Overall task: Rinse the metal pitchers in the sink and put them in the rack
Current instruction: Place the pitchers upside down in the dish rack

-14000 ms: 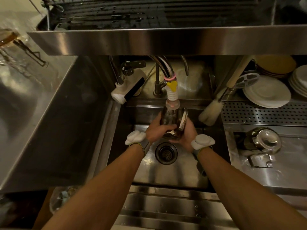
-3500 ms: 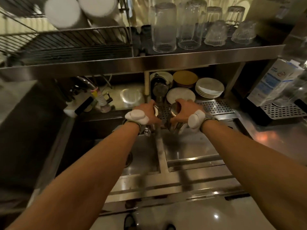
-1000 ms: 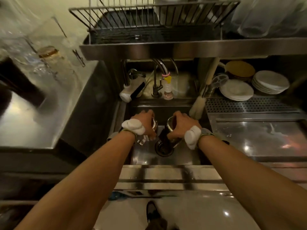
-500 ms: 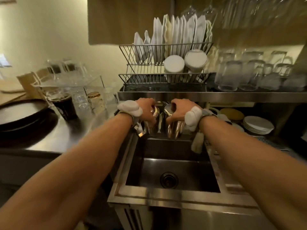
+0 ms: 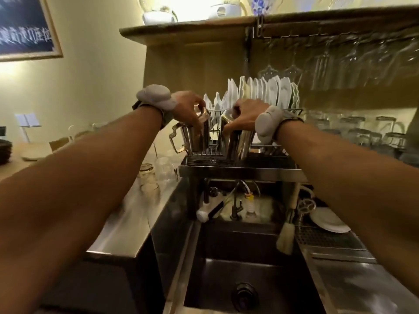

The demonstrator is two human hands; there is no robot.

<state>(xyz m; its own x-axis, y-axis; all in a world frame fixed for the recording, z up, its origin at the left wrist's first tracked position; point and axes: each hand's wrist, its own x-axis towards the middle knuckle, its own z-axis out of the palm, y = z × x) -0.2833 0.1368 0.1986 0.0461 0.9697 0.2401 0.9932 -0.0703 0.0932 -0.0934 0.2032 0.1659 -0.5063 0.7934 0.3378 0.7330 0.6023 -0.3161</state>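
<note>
Head view, the only one. The left hand (image 5: 189,109) was curled down over the upper end of a shiny steel pitcher with a looped side handle (image 5: 197,138), fingers wrapped round its wall and the handle sticking out free to the left. The right hand (image 5: 246,115) clamped the same way over the second shiny steel pitcher (image 5: 239,142), thumb on the near side, fingers mostly hidden behind the metal. Both grips were closed tight on the bodies, with no slack showing.

Both pitchers stood upright-ish, side by side and close but apart, at the front of the lower tier of the two-tier wire dish rack (image 5: 272,152), well above the dark steel sink basin (image 5: 226,275). I could not tell whether their bottoms touched the wires or hung just over them, nor whether they were mouth up or mouth down.

Handling, as a judgement: thin-walled steel, rigid and probably light when empty. It is not fragile, but likely wet and slick, so a wrap round the body or a hook through the handle is safer than a fingertip pinch.

White ceramic plates (image 5: 263,91) stood on edge in the upper tier just behind the hands. Knocking them is the risk.
</note>
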